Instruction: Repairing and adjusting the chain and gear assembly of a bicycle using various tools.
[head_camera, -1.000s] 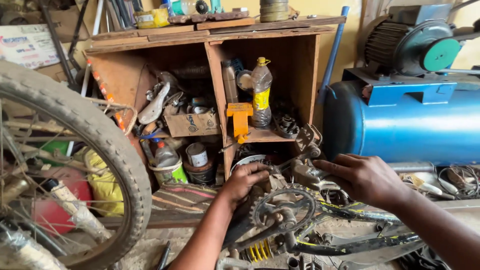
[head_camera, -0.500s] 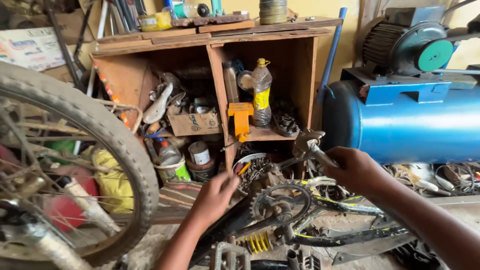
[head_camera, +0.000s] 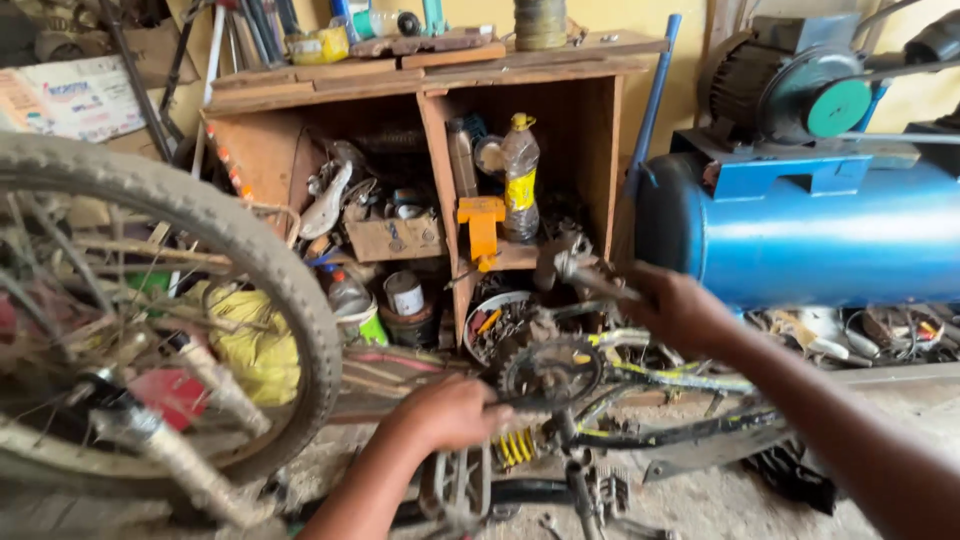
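Observation:
An upturned bicycle lies low in front of me, its toothed chainring (head_camera: 550, 372) at the centre. My left hand (head_camera: 450, 410) is closed in a fist just left of the chainring, gripping the crank there; a pedal (head_camera: 460, 487) hangs right below it. My right hand (head_camera: 683, 308) is raised to the right above the chainring, closed around the handle of a grey metal hammer (head_camera: 568, 267) whose head points left toward the shelf. A yellow coil spring (head_camera: 515, 448) sits under the chainring.
The bicycle's knobby wheel (head_camera: 262, 262) fills the left. A wooden shelf unit (head_camera: 436, 120) behind holds bottles, tins and an orange part (head_camera: 482, 225). A blue compressor tank (head_camera: 830, 235) stands at the right, with loose parts on the ground beneath it.
My right hand has lifted off the parts by the chainring and now holds the hammer up. My left hand has slid down and left from above the chainring to the crank.

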